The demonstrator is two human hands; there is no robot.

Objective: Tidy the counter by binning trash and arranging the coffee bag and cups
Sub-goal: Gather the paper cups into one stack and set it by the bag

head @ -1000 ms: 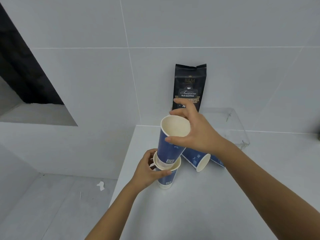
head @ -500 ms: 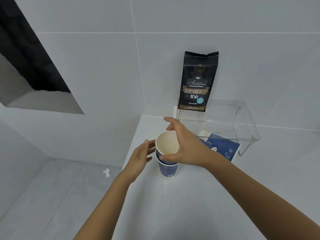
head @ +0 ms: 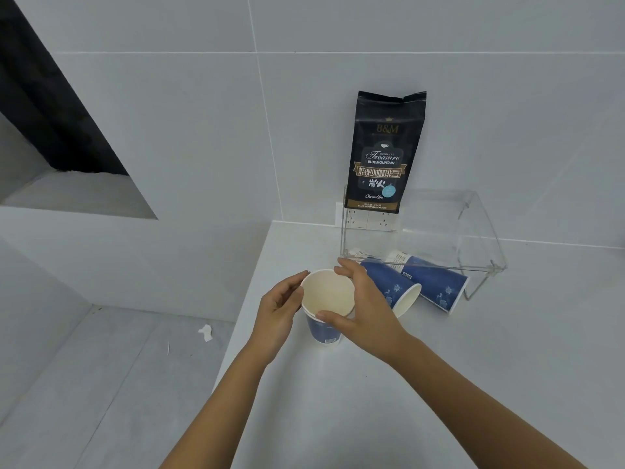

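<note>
Both hands on the stack of blue paper cups (head: 325,318) near the counter's (head: 372,401) left edge. The right hand (head: 363,304) curls over the rim from its far side, thumb and fingers pinching the top cup, while the left hand (head: 279,308) cups the near-left wall, fingers loosely bent against it, steadying rather than squeezing. The top cup looks nearly seated in the one beneath, with just a sliver of lower rim showing.

To finish this cleanly, I'd press straight down with even pressure around the rim, not from one side, or the thin paper may buckle or the stack tip toward the drop-off just left of the left hand.

Beyond the right hand's knuckles lie two more blue cups (head: 392,287) (head: 434,286) on their sides, mouths toward the camera, partly under a clear acrylic stand (head: 473,231). The coffee bag (head: 385,154) stands upright against the tiled wall, well beyond both hands. Those fallen cups look like the next candidates for nesting.
</note>
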